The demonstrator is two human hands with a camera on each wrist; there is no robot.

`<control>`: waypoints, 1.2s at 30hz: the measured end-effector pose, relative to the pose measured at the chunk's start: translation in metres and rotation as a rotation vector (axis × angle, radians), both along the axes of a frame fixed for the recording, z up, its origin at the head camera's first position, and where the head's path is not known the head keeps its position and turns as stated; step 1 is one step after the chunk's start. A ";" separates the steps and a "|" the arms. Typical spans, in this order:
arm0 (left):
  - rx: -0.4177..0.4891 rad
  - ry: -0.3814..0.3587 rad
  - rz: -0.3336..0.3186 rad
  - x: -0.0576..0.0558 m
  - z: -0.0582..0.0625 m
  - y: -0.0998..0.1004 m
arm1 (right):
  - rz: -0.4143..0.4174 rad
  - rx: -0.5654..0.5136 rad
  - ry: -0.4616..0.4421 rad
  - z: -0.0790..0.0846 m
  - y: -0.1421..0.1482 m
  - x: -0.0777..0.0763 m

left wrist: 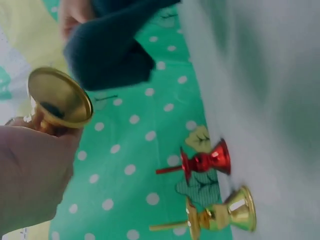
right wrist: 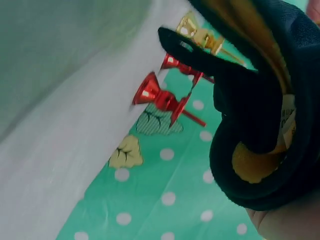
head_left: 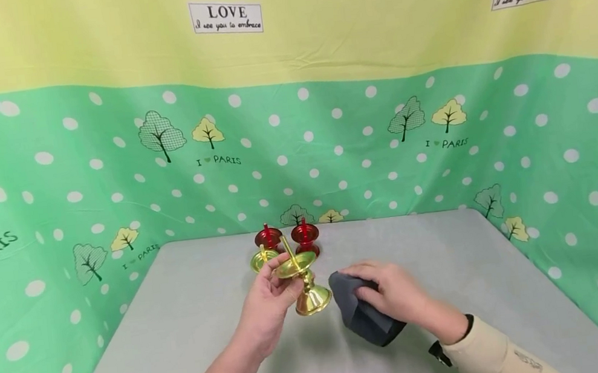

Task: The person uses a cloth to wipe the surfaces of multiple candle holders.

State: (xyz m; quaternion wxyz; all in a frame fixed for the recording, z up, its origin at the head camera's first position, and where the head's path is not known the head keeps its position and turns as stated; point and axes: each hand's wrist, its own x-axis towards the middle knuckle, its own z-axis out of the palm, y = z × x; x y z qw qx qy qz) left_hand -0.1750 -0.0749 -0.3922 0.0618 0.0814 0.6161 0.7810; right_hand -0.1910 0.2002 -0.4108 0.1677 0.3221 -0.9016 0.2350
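Observation:
In the head view my left hand grips a shiny gold candlestick by its stem, just under the dish. Its thin spike points up and slightly left, and its flared foot is off the table. The left wrist view shows the foot's hollow underside. My right hand holds a dark blue-grey cloth bunched in its fingers, close to the right of the candlestick and apart from it. Folds of the cloth in the right wrist view reveal a tan inner side and a white label.
Behind my left hand a second gold candlestick stands upright, partly hidden. Two red candlesticks stand side by side near the back edge of the grey table. A green and yellow printed curtain encloses the back and sides.

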 end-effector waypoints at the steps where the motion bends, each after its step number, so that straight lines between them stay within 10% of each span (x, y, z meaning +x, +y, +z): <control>1: -0.032 0.002 0.019 -0.001 -0.002 0.000 | -0.018 -0.008 -0.005 0.001 0.004 0.001; 14: -0.284 0.069 0.076 -0.020 -0.029 0.011 | -0.152 -0.041 -0.104 0.002 0.050 0.014; 23: -0.418 0.159 0.076 -0.062 -0.042 0.056 | -0.171 -0.050 -0.110 -0.001 0.063 0.016; 36: -0.553 0.084 0.216 -0.114 -0.065 0.127 | -0.209 -0.017 -0.146 -0.008 0.077 0.008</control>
